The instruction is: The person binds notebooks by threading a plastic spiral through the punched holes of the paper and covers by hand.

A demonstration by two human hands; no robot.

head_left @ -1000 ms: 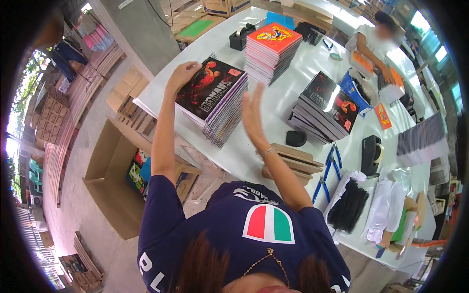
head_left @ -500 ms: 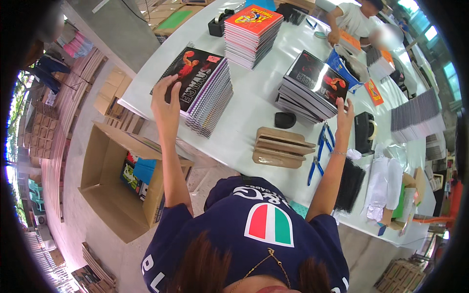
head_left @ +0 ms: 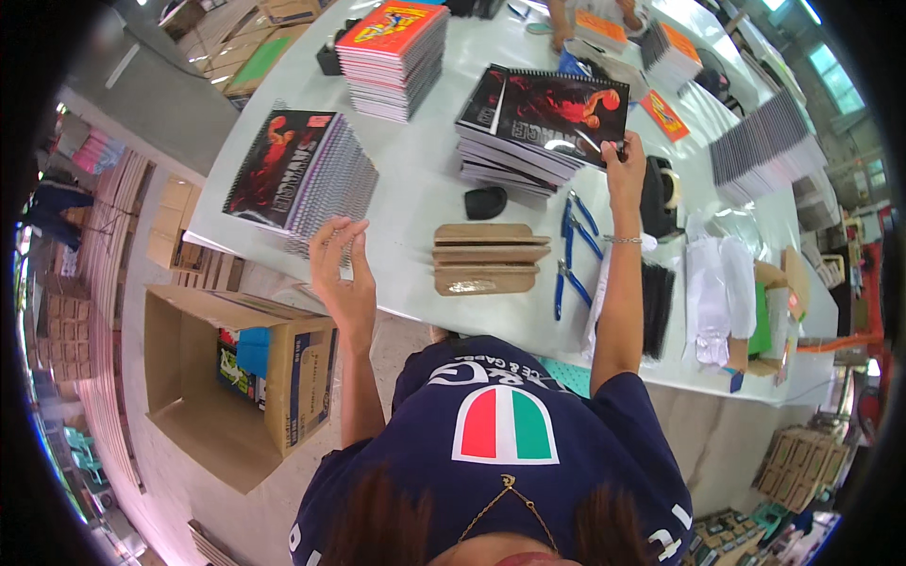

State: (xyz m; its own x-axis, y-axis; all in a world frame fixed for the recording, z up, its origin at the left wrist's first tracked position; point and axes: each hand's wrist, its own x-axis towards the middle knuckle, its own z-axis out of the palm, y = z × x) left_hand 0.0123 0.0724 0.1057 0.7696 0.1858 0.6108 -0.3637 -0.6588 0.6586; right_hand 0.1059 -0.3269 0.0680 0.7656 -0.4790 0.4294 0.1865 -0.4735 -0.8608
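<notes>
Two hands working at stacks of spiral notebooks on a white counter (head_left: 415,203).

The right hand (head_left: 625,158) is pinching the near corner of the top notebook (head_left: 557,108) on the middle stack (head_left: 514,151); the left hand (head_left: 342,274), fingers spread and holding nothing, is touching the near edge of the left stack (head_left: 300,174). Wooden blocks (head_left: 489,257) and blue pliers (head_left: 574,247) are lying between them.

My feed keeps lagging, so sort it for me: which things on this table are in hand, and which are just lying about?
In hand:
left hand at the left stack of spiral notebooks
right hand gripping the dark-covered top notebook of the middle stack

Lying about:
wooden slotted block
blue-handled pliers
orange-covered notebook stack
open cardboard box
</notes>
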